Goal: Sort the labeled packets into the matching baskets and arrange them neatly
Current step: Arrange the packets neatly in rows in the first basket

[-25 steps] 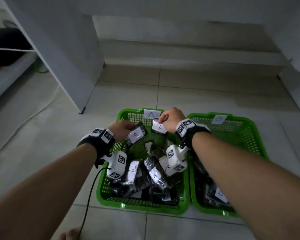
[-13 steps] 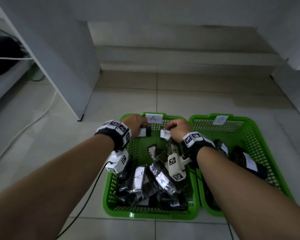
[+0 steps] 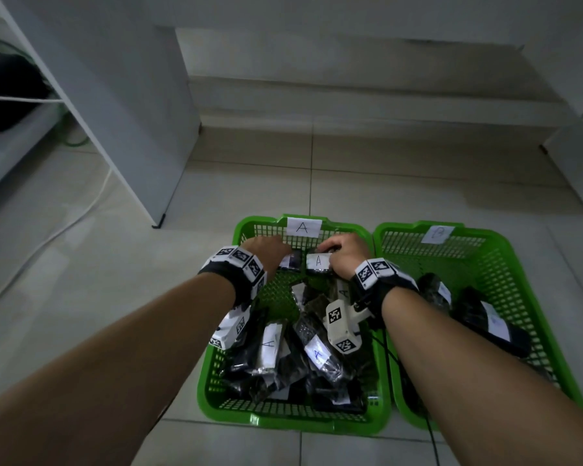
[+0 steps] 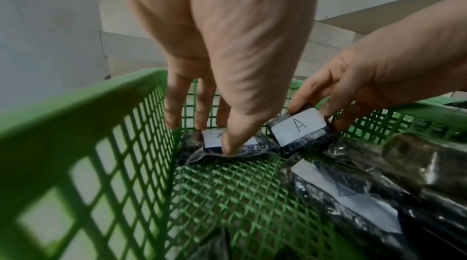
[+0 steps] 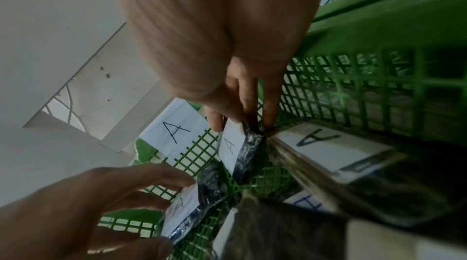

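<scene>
At the A basket's [image 3: 381, 381] far end, around twelve o'clock, the left hand [image 3: 265, 248] pinches one dark packet [image 4: 227, 149], thumb on its label and fingers behind, low against the mesh floor. Just beside it at one o'clock, the right hand [image 3: 345, 255] grips a second packet [image 3: 318, 264], fingers curled over its top edge, label up. They look light, soft and crinkly, the plastic probably slick; I'd hold them by the stiffer labelled middle. The B basket [image 3: 532, 270] lies to the right.

Right wrist: placing A packet in green basket

My right hand [image 5: 242, 92] pinches an A packet [image 5: 240, 152]; my left hand [image 5: 83, 210] holds another packet [image 5: 192, 210].
</scene>
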`<action>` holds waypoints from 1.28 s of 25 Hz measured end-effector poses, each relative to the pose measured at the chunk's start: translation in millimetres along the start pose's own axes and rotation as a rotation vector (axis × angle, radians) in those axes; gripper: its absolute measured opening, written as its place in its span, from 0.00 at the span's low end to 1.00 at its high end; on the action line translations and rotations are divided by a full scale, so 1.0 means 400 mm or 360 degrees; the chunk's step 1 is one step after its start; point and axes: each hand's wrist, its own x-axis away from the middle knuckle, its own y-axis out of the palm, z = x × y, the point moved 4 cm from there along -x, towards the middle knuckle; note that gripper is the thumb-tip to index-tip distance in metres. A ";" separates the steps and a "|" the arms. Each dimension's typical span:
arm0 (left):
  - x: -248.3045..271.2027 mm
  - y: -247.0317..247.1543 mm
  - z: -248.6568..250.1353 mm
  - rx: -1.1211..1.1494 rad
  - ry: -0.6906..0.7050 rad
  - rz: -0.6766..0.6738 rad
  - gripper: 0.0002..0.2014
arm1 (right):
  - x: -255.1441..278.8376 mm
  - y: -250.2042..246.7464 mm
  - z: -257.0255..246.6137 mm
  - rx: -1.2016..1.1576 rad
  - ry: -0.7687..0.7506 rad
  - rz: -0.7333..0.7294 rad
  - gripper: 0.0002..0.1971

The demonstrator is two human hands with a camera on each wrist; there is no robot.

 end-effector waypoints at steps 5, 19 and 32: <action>-0.003 -0.007 0.010 0.0038 -0.0029 0.0047 0.29 | -0.007 -0.002 -0.002 0.0282 -0.0039 0.0133 0.12; -0.011 -0.011 0.006 0.0145 -0.0142 -0.0062 0.23 | -0.002 0.021 -0.008 0.0658 -0.0225 -0.0068 0.12; 0.008 0.005 0.007 0.0048 -0.0081 -0.0355 0.33 | -0.004 0.052 0.005 0.0844 -0.0291 -0.0248 0.13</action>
